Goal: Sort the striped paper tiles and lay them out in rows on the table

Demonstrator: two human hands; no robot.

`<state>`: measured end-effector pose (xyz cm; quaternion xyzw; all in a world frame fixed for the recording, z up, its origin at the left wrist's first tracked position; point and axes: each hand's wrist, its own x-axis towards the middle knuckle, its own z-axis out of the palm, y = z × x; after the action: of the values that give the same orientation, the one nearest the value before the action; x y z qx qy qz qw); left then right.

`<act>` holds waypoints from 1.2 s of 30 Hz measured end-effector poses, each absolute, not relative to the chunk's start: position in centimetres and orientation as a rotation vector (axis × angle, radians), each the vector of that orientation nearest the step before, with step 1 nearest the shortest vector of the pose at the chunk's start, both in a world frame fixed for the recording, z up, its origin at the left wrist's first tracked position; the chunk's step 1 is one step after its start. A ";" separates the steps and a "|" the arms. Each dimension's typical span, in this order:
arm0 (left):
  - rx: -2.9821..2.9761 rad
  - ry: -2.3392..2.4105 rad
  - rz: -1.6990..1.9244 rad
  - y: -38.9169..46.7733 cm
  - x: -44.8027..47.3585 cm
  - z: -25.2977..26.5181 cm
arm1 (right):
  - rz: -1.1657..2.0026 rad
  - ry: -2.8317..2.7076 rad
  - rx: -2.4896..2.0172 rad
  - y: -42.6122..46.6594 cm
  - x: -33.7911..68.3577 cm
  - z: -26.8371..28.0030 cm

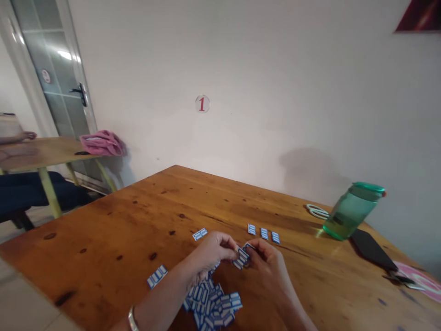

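Note:
My left hand [215,250] and my right hand [270,262] meet over the wooden table, fingers pinched. Between their fingertips are small flat blue-and-white striped pieces [242,255]; how many each hand has I cannot tell. Below my left forearm lies a heap of similar pieces [210,303], partly covered by that arm. A few pieces [200,234] rest beyond my left hand, and another group [157,276] lies left of the forearm. Three small stacks or single pieces [264,233] stand in a row past my right hand.
On the wooden table [138,220], at right, are a green bottle [354,211], a white cable [317,211], a dark flat phone-like object [374,249], keys [401,279] and a pink round item [422,280]. Another person's hand [27,135] and a pink cloth [102,143] are on a second table.

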<state>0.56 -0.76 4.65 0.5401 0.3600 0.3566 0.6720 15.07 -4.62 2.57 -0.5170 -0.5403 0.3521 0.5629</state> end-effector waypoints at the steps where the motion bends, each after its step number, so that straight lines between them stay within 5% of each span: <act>1: 1.236 0.819 0.779 -0.9 1.0 4.6 | 0.802 -1.289 -1.219 -4.7 15.0 2.6; 17: 1.188 0.884 1.035 -0.6 2.5 1.9 | 0.710 -1.266 -1.265 -5.3 15.1 2.8; 36: 1.152 0.812 1.183 -1.9 2.5 2.2 | 1.012 -0.931 -1.155 -5.4 15.1 3.3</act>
<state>2.54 -1.89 2.23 0.4982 0.3509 0.5116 0.6057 15.10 -5.37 3.30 -0.5028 -0.4054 0.4409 0.6233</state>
